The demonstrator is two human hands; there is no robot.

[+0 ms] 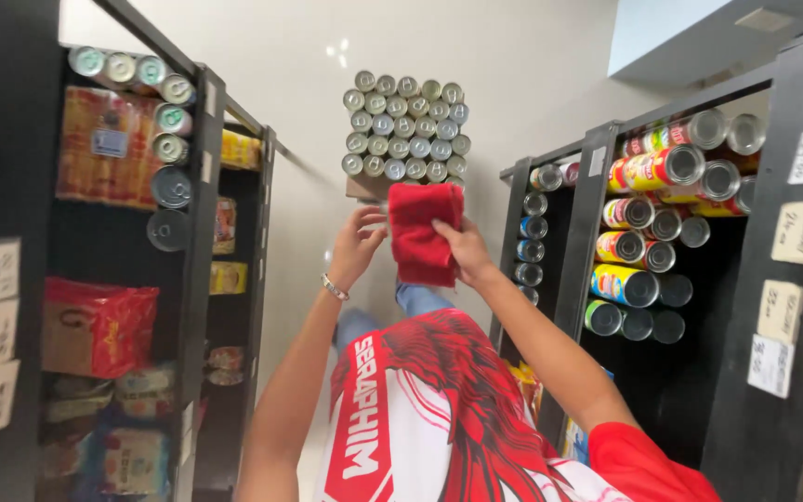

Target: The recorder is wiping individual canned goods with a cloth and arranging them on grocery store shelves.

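Both my hands are raised in front of me and hold a folded red cloth (423,240) between them. My left hand (357,245), with a bracelet at the wrist, grips the cloth's left edge. On the opposite edge my right hand (464,249) pinches the cloth from the side. Just beyond the cloth a block of several silver-topped cans (405,128) stands on a brown box; the cloth's upper edge overlaps that box. My red and white shirt (420,409) fills the lower middle of the view.
Black shelving runs along both sides of a narrow aisle. The left shelf (204,279) carries cans, red bags and packets. The right shelf (587,242) holds rows of yellow and red cans lying on their sides. White paper tags (796,232) hang on the shelf posts.
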